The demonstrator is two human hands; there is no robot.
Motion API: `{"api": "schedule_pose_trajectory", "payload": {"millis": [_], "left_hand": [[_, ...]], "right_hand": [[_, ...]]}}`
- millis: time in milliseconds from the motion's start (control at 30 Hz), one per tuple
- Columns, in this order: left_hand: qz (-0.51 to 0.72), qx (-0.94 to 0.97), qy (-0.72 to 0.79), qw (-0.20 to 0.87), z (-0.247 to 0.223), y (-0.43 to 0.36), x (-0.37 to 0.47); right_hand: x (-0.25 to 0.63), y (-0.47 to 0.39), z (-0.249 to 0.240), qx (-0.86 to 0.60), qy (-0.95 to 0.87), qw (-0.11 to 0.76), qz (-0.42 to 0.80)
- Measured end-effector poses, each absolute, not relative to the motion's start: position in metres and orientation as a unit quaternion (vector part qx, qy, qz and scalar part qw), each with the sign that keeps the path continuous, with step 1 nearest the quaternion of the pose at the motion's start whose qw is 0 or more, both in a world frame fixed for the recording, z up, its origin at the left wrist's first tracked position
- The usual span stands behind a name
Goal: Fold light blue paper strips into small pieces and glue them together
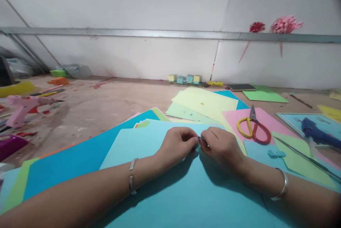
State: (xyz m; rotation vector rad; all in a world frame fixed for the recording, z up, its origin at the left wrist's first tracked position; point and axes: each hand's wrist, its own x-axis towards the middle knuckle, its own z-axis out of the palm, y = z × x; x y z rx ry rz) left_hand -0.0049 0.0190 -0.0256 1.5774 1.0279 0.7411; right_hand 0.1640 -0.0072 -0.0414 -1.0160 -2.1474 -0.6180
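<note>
Together, my left hand [179, 145] and right hand [222, 147] pinch a small dark strip [201, 138] between nearly closed fingertips above light-blue paper [160, 206], left of red-and-yellow scissors [254, 128].

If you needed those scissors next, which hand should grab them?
Probably the right hand: the scissors lie on its side, while the left hand is farther away. Both pinch something tiny, though.

Behind left hand [178, 145], at wrist: silvery open cuff [131, 184], flat ends, visible gap. Behind right hand [222, 147], past wrist: smooth silvery bangle [285, 186].
</note>
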Motion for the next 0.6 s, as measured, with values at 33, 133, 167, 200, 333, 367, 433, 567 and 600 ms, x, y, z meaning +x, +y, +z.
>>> {"api": "schedule_pose_trajectory", "payload": {"millis": [33, 133, 167, 200, 333, 367, 433, 567, 600], "left_hand": [[0.311, 0.646, 0.435, 0.544, -0.0251, 0.0193, -0.0049], [0.323, 0.612, 0.439, 0.573, -0.0240, 0.0203, -0.0049], [0.327, 0.606, 0.437, 0.578, -0.0239, 0.0207, -0.0048], [0.332, 0.602, 0.435, 0.581, -0.0237, 0.0209, -0.0048], [0.347, 0.584, 0.437, 0.589, -0.0222, 0.0215, -0.0047], [0.352, 0.579, 0.437, 0.592, -0.0217, 0.0218, -0.0048], [0.360, 0.570, 0.436, 0.596, -0.0210, 0.0227, -0.0053], [0.370, 0.546, 0.439, 0.610, -0.0208, 0.0241, -0.0057], [0.374, 0.540, 0.440, 0.613, -0.0207, 0.0241, -0.0055]], "right_hand": [[0.1638, -0.0071, -0.0413, -0.390, -0.826, 0.335, -0.233], [0.1646, -0.0069, -0.0413, -0.388, -0.836, 0.329, -0.209], [0.1651, -0.0070, -0.0413, -0.386, -0.839, 0.327, -0.200], [0.1656, -0.0073, -0.0411, -0.386, -0.841, 0.327, -0.192], [0.1653, -0.0101, -0.0387, -0.380, -0.849, 0.330, -0.164], [0.1647, -0.0109, -0.0379, -0.378, -0.850, 0.331, -0.158], [0.1633, -0.0121, -0.0365, -0.371, -0.854, 0.332, -0.152], [0.1633, -0.0111, -0.0360, -0.337, -0.857, 0.323, -0.220], [0.1640, -0.0104, -0.0364, -0.328, -0.855, 0.320, -0.244]]}}
